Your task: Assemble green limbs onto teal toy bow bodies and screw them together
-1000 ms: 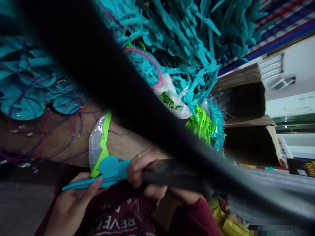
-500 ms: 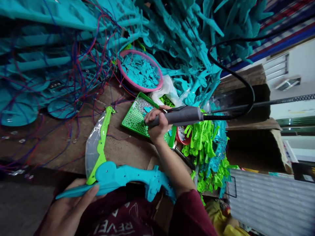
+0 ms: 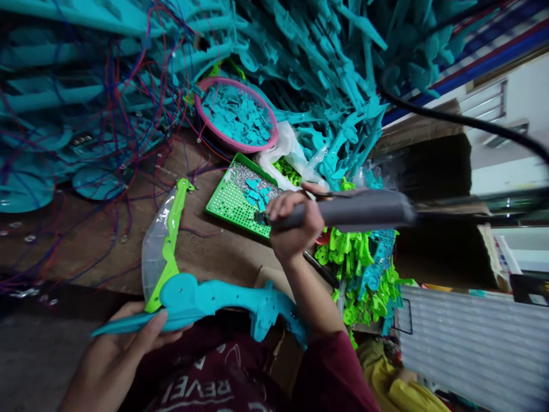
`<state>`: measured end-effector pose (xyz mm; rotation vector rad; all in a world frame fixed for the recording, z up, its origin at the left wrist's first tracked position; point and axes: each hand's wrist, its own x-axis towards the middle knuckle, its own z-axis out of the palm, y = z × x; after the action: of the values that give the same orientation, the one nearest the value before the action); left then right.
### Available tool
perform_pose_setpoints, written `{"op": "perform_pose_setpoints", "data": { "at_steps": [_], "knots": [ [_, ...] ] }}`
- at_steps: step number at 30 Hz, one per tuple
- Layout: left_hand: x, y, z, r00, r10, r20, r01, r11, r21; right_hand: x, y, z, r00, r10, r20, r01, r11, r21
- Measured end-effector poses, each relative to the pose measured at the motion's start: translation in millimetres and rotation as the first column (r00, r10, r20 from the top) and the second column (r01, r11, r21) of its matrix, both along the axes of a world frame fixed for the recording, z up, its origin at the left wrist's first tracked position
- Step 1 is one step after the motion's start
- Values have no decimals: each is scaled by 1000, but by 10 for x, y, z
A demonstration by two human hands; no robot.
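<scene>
The right grip (image 3: 294, 226) is clenched around a grey power screwdriver (image 3: 360, 209), whose tip is held at the near right edge of a green perforated tray (image 3: 227, 206) strewn with screws and small teal pieces. The left grip (image 3: 115, 360), at the lower left of the frame, is closed on the thin end of a teal toy bow (image 3: 214, 297), held along the near edge of the counter (image 3: 214, 257). The toy's lime arm (image 3: 171, 240) reaches up over the counter. Bare counter is seen only between toy and tray. Beyond the tray, a pink bowl (image 3: 223, 143) is hemmed in by a heap of teal parts (image 3: 326, 68) and by red and blue wires (image 3: 128, 114). The right side is crowded by lime parts (image 3: 355, 257).
</scene>
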<state>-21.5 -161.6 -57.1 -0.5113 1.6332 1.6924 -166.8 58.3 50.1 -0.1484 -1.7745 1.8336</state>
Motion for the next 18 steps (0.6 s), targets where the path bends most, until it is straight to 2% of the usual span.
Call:
{"op": "perform_pose_setpoints", "data": {
  "at_steps": [1, 3, 5, 6, 7, 9, 10, 12, 14, 15, 18],
  "knots": [
    [23, -26, 0, 998, -48, 33, 48, 999, 3, 118, -26, 125, 999, 32, -30, -32, 999, 5],
    [86, -89, 16, 973, -223, 57, 220, 974, 62, 378, -89, 346, 989, 139, -46, -139, 990, 6],
    [130, -131, 93, 904, -418, -92, 421, 907, 23, 625, -155, 500, 970, 243, 13, -243, 970, -18],
    [128, -128, 161, 866, -455, -206, 461, 887, -20, 732, -184, 549, 959, 278, 52, -276, 961, -34],
    [106, -105, 246, 834, -443, -328, 445, 892, -71, 823, -208, 582, 948, 309, 76, -306, 951, -44],
    [-1, 0, 439, 755, -330, -566, 299, 942, -151, 959, -236, 614, 929, 367, 34, -366, 930, -44],
    [-76, 74, 530, 687, -273, -674, 233, 961, -151, 1010, -241, 624, 912, 410, 0, -409, 912, -38],
    [-226, 224, 671, 500, -202, -842, 185, 975, -125, 1095, -234, 654, 877, 481, -13, -481, 876, -30],
    [-331, 338, 742, 337, -179, -924, 219, 970, -108, 1180, -216, 704, 872, 488, 40, -487, 873, -35],
    [-358, 373, 754, 290, -180, -940, 251, 962, -107, 1224, -208, 732, 875, 478, 76, -477, 878, -38],
    [-366, 408, 747, 257, -203, -945, 372, 923, -97, 1352, -197, 798, 884, 459, 87, -458, 888, -34]
  ]
}}
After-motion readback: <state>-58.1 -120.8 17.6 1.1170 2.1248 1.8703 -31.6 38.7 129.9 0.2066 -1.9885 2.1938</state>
